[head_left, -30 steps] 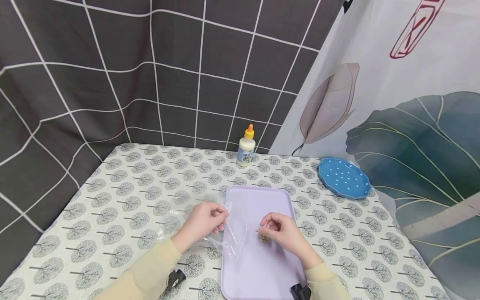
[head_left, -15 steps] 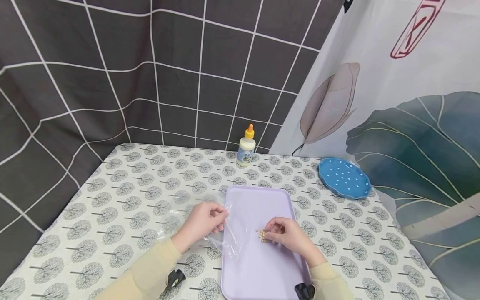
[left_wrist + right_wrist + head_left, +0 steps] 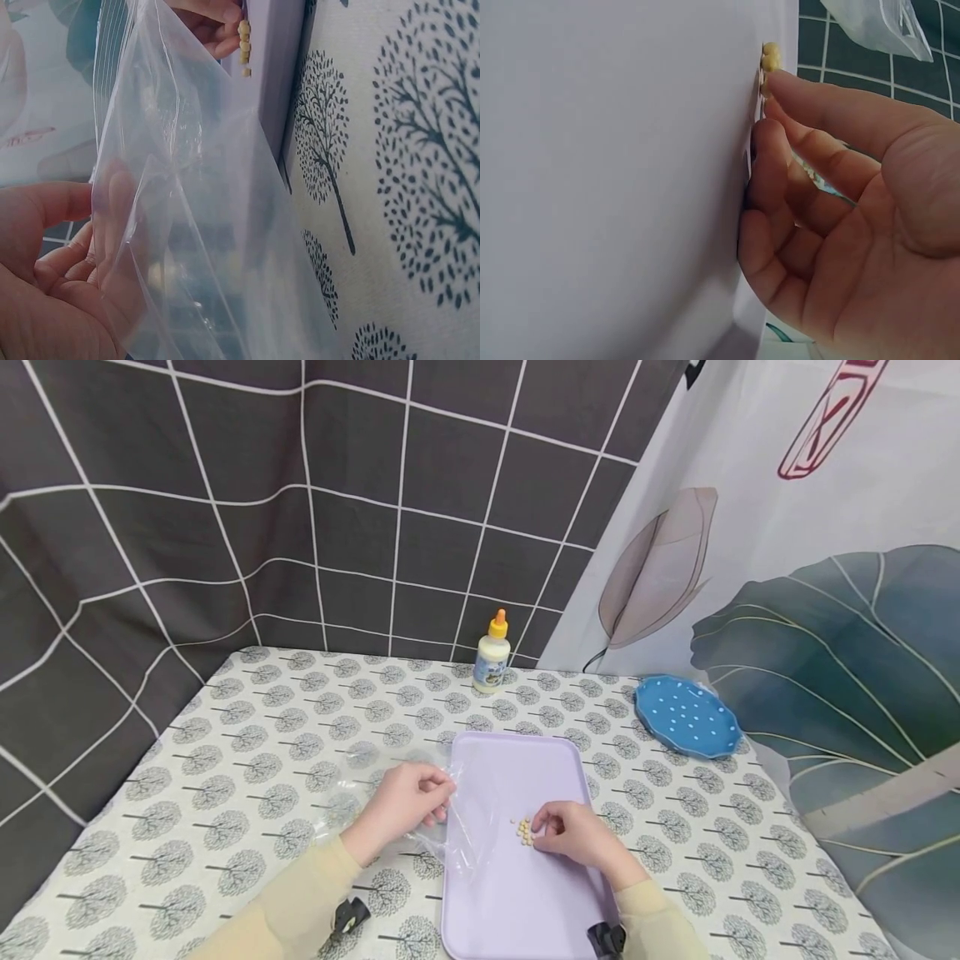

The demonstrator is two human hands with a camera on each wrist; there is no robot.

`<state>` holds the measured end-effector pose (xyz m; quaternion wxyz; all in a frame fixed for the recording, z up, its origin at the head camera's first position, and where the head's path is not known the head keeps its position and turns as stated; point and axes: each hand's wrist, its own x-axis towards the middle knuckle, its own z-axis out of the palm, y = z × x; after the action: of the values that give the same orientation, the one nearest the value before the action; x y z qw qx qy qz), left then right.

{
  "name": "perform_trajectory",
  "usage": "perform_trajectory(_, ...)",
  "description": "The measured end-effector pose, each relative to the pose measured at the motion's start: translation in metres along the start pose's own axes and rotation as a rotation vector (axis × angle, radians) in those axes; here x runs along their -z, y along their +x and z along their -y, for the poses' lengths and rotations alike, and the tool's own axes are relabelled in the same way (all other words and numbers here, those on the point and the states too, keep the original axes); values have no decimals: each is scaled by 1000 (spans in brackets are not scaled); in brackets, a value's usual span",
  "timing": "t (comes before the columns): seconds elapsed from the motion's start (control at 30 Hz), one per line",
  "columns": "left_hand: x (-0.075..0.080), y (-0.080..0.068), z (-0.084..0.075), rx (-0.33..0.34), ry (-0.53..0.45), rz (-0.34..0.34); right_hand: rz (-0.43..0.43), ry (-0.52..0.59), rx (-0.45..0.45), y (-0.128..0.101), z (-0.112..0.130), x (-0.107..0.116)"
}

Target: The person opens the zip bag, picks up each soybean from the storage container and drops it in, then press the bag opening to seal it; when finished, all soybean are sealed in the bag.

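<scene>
My left hand (image 3: 408, 797) pinches the edge of a clear plastic bag (image 3: 468, 835), which drapes over the left rim of a lilac tray (image 3: 517, 914). In the left wrist view the transparent bag (image 3: 180, 187) spreads out from the fingers, with a ridged strip along its top edge. A small cluster of pale yellow beans, like soybeans (image 3: 523, 832), lies on the tray. Bent fingers of my right hand (image 3: 581, 837) rest right beside them. Seen from the right wrist, the thumb tip meets the beans (image 3: 770, 58); whether one is pinched cannot be told.
A glue bottle (image 3: 492, 656) with a yellow and orange cap stands upright at the table's back. To the right lies a blue polka-dot plate (image 3: 688, 717). A dark checked curtain (image 3: 337, 510) hangs behind the tree-print tablecloth (image 3: 247, 793).
My right hand has shifted slightly to the right and nearer to me, uncovering more of the beans. The left hand and the bag have stayed nearly still.
</scene>
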<state>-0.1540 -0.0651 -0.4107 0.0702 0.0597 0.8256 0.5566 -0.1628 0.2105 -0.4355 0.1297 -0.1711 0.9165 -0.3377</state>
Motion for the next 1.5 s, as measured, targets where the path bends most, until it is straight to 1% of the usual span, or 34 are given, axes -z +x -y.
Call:
perform_trajectory(0.23,0,-1,0,-3,2,2,-10,-65,18,3,0,-3)
perform_trajectory(0.53,0,-2,-1,-4,0,5,-12,-89,32,4,-1,-3)
perform_trajectory(0.67,0,-1,-1,-6,1,5,-17,-61,31,3,0,-2)
perform_trajectory(0.83,0,0,-1,-5,-2,5,-28,50,15,2,2,-1)
perform_trajectory(0.93,0,0,0,-3,-3,8,-51,106,18,2,6,-2)
perform_trajectory(1.03,-1,0,1,-5,-2,13,-94,115,37,1,12,-4)
perform_trajectory(1.2,-1,0,2,-12,-6,15,-179,95,68,1,23,-6)
perform_trajectory(1.3,-1,0,2,-14,-2,12,-211,100,90,2,28,-7)
perform_trajectory(1.37,-1,0,2,-15,1,12,-210,111,110,2,32,-9)
perform_trajectory(1.5,-1,0,1,-17,0,13,-156,137,154,3,38,-12)
